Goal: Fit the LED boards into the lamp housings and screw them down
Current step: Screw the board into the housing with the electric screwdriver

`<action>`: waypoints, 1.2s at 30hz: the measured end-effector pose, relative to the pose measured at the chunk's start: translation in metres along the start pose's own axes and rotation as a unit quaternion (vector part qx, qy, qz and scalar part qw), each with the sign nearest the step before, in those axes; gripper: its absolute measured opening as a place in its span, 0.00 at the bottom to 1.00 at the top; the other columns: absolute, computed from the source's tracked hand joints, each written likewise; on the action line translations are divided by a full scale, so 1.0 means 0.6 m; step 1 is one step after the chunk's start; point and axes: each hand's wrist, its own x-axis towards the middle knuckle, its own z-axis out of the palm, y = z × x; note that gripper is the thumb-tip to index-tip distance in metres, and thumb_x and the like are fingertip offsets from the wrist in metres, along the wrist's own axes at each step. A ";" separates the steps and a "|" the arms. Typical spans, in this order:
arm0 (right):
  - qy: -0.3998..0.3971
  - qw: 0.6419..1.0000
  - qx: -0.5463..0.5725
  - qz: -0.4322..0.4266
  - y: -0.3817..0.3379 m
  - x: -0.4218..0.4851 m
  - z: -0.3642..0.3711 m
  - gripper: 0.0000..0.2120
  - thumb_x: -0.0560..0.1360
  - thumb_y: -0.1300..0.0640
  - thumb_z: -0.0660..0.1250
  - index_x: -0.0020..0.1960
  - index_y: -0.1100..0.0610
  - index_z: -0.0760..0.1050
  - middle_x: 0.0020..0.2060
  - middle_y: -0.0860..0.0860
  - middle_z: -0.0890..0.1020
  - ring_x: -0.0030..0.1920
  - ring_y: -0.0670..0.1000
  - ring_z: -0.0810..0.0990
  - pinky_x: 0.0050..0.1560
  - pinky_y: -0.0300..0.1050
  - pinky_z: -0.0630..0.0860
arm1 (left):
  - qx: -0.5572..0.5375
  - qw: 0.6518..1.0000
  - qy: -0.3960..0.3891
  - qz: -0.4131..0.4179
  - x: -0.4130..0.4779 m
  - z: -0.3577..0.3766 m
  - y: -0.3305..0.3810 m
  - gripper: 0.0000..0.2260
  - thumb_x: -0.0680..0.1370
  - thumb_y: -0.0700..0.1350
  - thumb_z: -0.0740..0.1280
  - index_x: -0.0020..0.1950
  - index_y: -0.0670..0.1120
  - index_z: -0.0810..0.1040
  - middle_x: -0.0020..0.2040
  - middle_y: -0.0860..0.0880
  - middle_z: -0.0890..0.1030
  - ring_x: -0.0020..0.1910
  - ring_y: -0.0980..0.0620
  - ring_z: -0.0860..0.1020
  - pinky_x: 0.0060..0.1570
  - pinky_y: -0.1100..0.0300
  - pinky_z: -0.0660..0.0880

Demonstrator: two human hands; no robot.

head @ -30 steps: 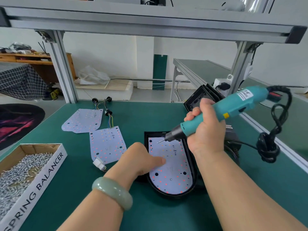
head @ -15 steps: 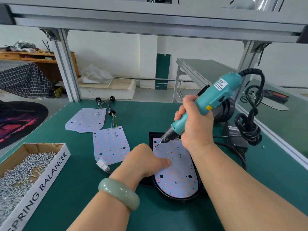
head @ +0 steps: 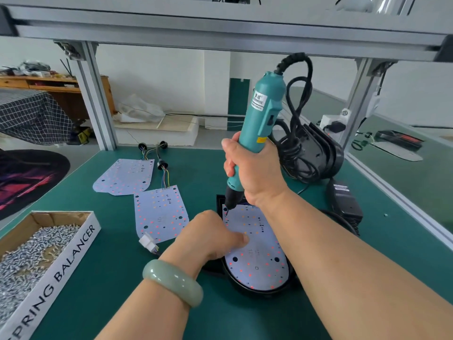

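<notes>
A white LED board (head: pixel 257 261) lies inside a black lamp housing (head: pixel 247 289) on the green bench. My right hand (head: pixel 255 171) grips a teal electric screwdriver (head: pixel 259 123), held nearly upright with its bit on the board's far left corner. My left hand (head: pixel 210 236) rests on the board's left side with its fingers curled and a fingertip pressing the board down. Two more LED boards (head: pixel 160 213) (head: pixel 125 176) with wire leads lie to the left.
A cardboard box of screws (head: pixel 34 251) sits at the near left. Several black housings (head: pixel 318 153) stand stacked at the back right beside the screwdriver's coiled cable. A black power adapter (head: pixel 345 201) lies right of the housing. Aluminium frame posts (head: pixel 94 94) stand at the bench's back corners.
My right hand swung the screwdriver from a slant to nearly upright and brought its bit down onto the board's far left corner. My left hand stayed on the board.
</notes>
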 end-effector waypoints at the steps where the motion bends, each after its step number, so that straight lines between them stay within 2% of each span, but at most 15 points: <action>1: 0.009 1.000 0.000 -0.002 0.001 -0.001 0.001 0.11 0.71 0.66 0.69 0.37 0.57 0.68 0.22 0.48 0.70 0.19 0.47 0.66 0.26 0.39 0.68 | 0.000 1.000 -0.001 0.001 0.000 0.000 0.000 0.17 0.67 0.52 0.73 0.31 0.47 0.67 0.29 0.51 0.69 0.28 0.49 0.67 0.29 0.61 0.62; 3: 0.025 1.000 -0.007 -0.006 0.001 -0.001 0.001 0.13 0.74 0.68 0.68 0.36 0.56 0.68 0.23 0.49 0.70 0.19 0.47 0.67 0.26 0.39 0.68 | -0.005 1.000 -0.004 0.002 0.002 -0.001 -0.001 0.16 0.67 0.52 0.74 0.32 0.46 0.68 0.30 0.50 0.70 0.30 0.49 0.69 0.30 0.61 0.64; 9: 0.030 0.999 -0.021 -0.011 0.000 -0.003 -0.001 0.13 0.74 0.68 0.68 0.37 0.56 0.68 0.22 0.49 0.70 0.19 0.48 0.68 0.27 0.39 0.69 | -0.020 1.000 -0.011 0.001 0.002 -0.002 -0.002 0.14 0.67 0.52 0.74 0.33 0.46 0.71 0.31 0.50 0.73 0.32 0.48 0.72 0.34 0.60 0.67; 14: 0.000 1.000 -0.008 -0.022 -0.007 -0.008 -0.013 0.07 0.68 0.59 0.69 0.39 0.56 0.70 0.23 0.48 0.72 0.22 0.49 0.70 0.30 0.40 0.71 | -0.040 0.999 -0.024 -0.005 0.004 -0.003 -0.004 0.14 0.66 0.52 0.73 0.40 0.42 0.78 0.34 0.49 0.76 0.34 0.48 0.74 0.36 0.60 0.69; 19: 0.042 0.998 -0.006 -0.040 -0.016 -0.016 -0.028 0.09 0.69 0.53 0.70 0.42 0.55 0.73 0.23 0.47 0.74 0.25 0.49 0.73 0.33 0.41 0.72 | -0.052 0.998 -0.034 -0.004 0.001 -0.004 0.000 0.19 0.60 0.54 0.71 0.41 0.41 0.78 0.36 0.48 0.76 0.35 0.47 0.74 0.37 0.58 0.69; 20: 0.044 0.998 -0.004 -0.042 -0.019 -0.018 -0.030 0.09 0.70 0.52 0.70 0.43 0.56 0.73 0.23 0.47 0.74 0.25 0.49 0.73 0.32 0.41 0.72 | -0.053 0.998 -0.038 -0.002 0.000 -0.004 0.001 0.19 0.60 0.54 0.71 0.41 0.40 0.78 0.35 0.48 0.76 0.33 0.48 0.73 0.36 0.59 0.69; 22: 0.025 0.999 0.006 -0.044 -0.025 -0.023 -0.030 0.08 0.70 0.54 0.70 0.45 0.56 0.73 0.24 0.46 0.74 0.25 0.49 0.73 0.33 0.41 0.72 | -0.048 0.998 -0.037 -0.001 0.002 -0.003 0.001 0.15 0.64 0.53 0.73 0.35 0.43 0.74 0.27 0.51 0.71 0.26 0.49 0.68 0.29 0.63 0.64; 25: -0.039 0.997 0.051 -0.035 -0.045 -0.027 -0.022 0.05 0.71 0.57 0.68 0.44 0.56 0.74 0.24 0.48 0.73 0.24 0.49 0.71 0.33 0.43 0.70 | -0.023 0.999 -0.042 -0.008 0.001 -0.007 -0.003 0.18 0.68 0.52 0.72 0.29 0.47 0.66 0.15 0.56 0.62 0.16 0.54 0.61 0.20 0.68 0.57; 27: -0.032 0.990 0.135 0.000 -0.070 -0.017 -0.019 0.06 0.72 0.57 0.68 0.44 0.57 0.72 0.23 0.50 0.72 0.23 0.48 0.69 0.30 0.40 0.69 | -0.024 0.999 -0.045 -0.009 0.000 -0.008 -0.008 0.17 0.69 0.53 0.72 0.29 0.47 0.68 0.14 0.56 0.63 0.16 0.54 0.61 0.20 0.69 0.57; 29: 0.010 0.982 0.181 0.046 -0.097 -0.005 -0.031 0.10 0.72 0.55 0.72 0.44 0.57 0.71 0.24 0.49 0.72 0.23 0.47 0.69 0.27 0.37 0.69 | -0.037 0.998 -0.043 -0.005 -0.002 -0.007 -0.012 0.17 0.69 0.53 0.72 0.29 0.47 0.68 0.15 0.55 0.63 0.16 0.54 0.61 0.20 0.68 0.57; 31: 0.055 0.985 0.139 0.090 -0.119 0.001 -0.058 0.13 0.69 0.50 0.72 0.44 0.56 0.71 0.24 0.48 0.72 0.22 0.46 0.69 0.27 0.36 0.70 | -0.062 0.997 -0.047 -0.004 0.000 -0.006 -0.018 0.16 0.69 0.51 0.73 0.30 0.47 0.69 0.16 0.55 0.63 0.15 0.53 0.60 0.20 0.70 0.56; 33: 0.100 0.982 0.055 0.148 -0.133 0.001 -0.094 0.12 0.70 0.49 0.73 0.41 0.55 0.72 0.25 0.49 0.73 0.22 0.46 0.71 0.26 0.34 0.71 | -0.090 0.994 -0.055 -0.010 0.003 -0.009 -0.025 0.13 0.68 0.51 0.73 0.35 0.44 0.73 0.22 0.51 0.67 0.19 0.51 0.61 0.23 0.68 0.58; 34: 0.120 0.976 0.013 0.181 -0.140 -0.001 -0.116 0.12 0.71 0.49 0.72 0.40 0.54 0.72 0.26 0.49 0.73 0.22 0.46 0.71 0.26 0.34 0.71 | -0.103 0.993 -0.055 -0.016 0.003 -0.013 -0.027 0.15 0.67 0.51 0.73 0.39 0.41 0.75 0.26 0.49 0.70 0.21 0.50 0.62 0.25 0.67 0.59; 36: 0.139 0.958 -0.063 0.244 -0.154 -0.008 -0.163 0.12 0.72 0.49 0.72 0.41 0.55 0.73 0.25 0.50 0.75 0.22 0.46 0.73 0.24 0.35 0.73 | -0.114 0.992 -0.050 -0.023 0.003 -0.020 -0.032 0.23 0.62 0.55 0.72 0.47 0.38 0.77 0.32 0.45 0.74 0.26 0.48 0.67 0.27 0.64 0.62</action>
